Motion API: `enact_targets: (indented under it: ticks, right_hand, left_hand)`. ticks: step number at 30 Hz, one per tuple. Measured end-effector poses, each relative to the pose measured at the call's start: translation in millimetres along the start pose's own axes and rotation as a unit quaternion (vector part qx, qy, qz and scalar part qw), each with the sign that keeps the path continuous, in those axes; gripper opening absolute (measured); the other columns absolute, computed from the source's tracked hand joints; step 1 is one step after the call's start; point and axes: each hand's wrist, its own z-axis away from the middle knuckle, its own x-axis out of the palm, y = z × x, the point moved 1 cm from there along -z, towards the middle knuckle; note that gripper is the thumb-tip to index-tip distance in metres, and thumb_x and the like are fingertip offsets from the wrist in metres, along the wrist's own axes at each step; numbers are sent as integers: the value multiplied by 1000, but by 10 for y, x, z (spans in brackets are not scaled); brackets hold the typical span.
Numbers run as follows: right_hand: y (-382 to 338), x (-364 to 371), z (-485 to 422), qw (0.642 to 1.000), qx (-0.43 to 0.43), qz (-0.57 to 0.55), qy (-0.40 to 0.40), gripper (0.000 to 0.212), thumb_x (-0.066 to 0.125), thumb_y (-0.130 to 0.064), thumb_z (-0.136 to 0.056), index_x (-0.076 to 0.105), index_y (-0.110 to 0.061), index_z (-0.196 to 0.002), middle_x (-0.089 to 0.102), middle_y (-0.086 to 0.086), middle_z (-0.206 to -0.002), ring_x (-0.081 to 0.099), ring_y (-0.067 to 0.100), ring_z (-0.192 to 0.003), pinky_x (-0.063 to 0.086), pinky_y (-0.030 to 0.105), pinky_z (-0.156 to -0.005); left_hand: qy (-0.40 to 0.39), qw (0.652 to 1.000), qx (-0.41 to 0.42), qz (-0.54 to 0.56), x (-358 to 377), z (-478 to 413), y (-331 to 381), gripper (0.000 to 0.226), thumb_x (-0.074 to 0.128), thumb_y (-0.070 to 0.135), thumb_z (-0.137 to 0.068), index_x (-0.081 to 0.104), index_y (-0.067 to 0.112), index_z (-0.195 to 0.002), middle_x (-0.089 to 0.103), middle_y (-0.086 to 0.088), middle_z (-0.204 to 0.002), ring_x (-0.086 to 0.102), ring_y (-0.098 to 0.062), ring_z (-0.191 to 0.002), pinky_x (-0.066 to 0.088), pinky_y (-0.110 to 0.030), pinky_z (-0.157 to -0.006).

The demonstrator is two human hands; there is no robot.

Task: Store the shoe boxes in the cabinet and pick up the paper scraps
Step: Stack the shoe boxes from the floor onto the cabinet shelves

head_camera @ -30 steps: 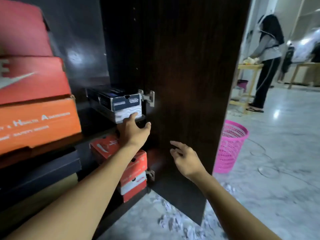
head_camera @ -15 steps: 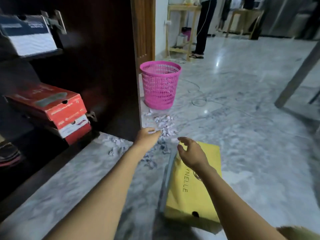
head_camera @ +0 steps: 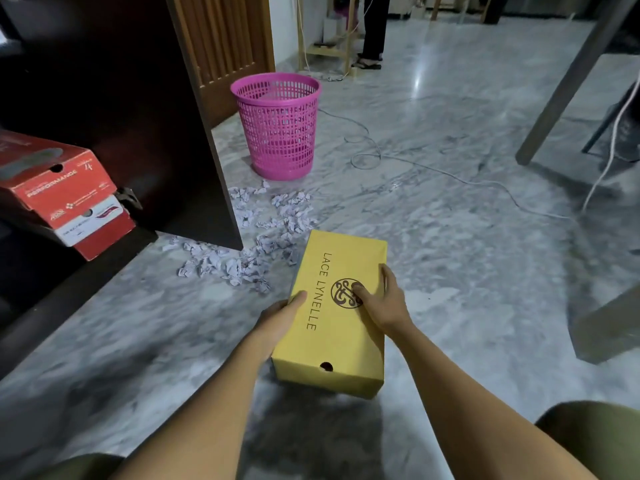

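A yellow shoe box lies on the marble floor in front of me. My left hand grips its left long side, thumb on the lid edge. My right hand lies over the lid, thumb on the dark logo and fingers curled over the right edge. Crumpled paper scraps are scattered on the floor beyond the box, beside the cabinet door. Red shoe boxes are stacked inside the dark cabinet at the left.
A pink mesh waste basket stands past the scraps. White cables trail across the floor. A table leg slants at the right. A person's legs stand by a wooden stand far back.
My view dropped from the cabinet shelves to the floor. Both hands left the cabinet, came down and took hold of the yellow shoe box.
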Motion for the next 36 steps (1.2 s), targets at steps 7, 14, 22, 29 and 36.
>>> enact_targets:
  ticks: [7,14,22,29,36]
  right_hand:
    - [198,33,27,968,116,-194,-106,73,68,-55,-82,37,-34,-144,68,-1,-119,71,23,-97,60,43,-80]
    - [-396,-76,77,976,-39,-188,-102,54,65,-36,-91,44,-34,-141,68,-7,-121,66,15,-106,53,30,-84]
    - [-1295,198,279,935,-171,-245,-191,51,62,-29,-92,48,-31,-141,70,-11,-122,65,11,-115,46,38,-105]
    - [-2074,709,669,899,-265,-222,-270,63,67,-41,-90,38,-46,-145,58,-11,-139,58,4,-122,52,23,-92]
    - [-3168,942,1029,849,-365,-183,-337,46,63,-36,-91,48,-45,-133,65,-19,-126,62,-4,-111,50,8,-78]
  left_hand:
    - [-76,994,-23,79,34,38,3,72,56,72,-80,54,28,-137,55,3,-141,52,-26,-129,34,-46,-113]
    - [-80,974,10,212,-134,244,68,50,60,56,-86,66,20,-120,74,-9,-110,69,-30,-104,49,-49,-99]
    - [7,978,89,188,-1089,603,377,95,77,71,-52,56,19,-129,74,-6,-111,65,-28,-110,42,-50,-104]
    - [109,971,138,164,-2171,1350,605,73,63,82,-61,67,35,-117,74,7,-110,66,-21,-108,41,-45,-104]
    - [165,931,197,259,-2965,1834,962,42,54,55,-91,72,22,-108,77,-6,-97,75,-22,-81,53,-35,-71]
